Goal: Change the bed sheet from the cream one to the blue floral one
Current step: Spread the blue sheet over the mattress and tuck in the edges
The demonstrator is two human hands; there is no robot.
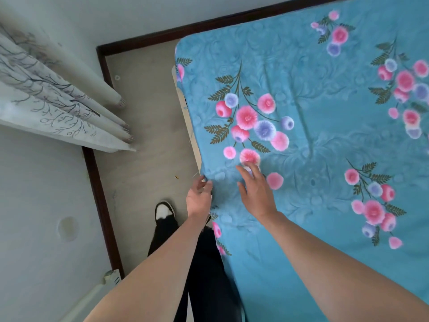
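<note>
The blue floral sheet (313, 117) covers the top of the bed and fills the right side of the view. A pale cream strip of the mattress side (188, 117) shows below the sheet's left edge. My left hand (199, 198) is at that edge, its fingers curled round the hanging border of the blue sheet. My right hand (255, 191) lies flat on the sheet just right of the edge, fingers spread and straight, pressing the fabric. The cream sheet is not in view.
A narrow strip of grey floor (144, 140) runs between the bed and the wall, edged by a dark skirting board (97, 196). Patterned white curtains (58, 105) hang at the left. My dark trouser legs and one shoe (164, 210) stand beside the bed.
</note>
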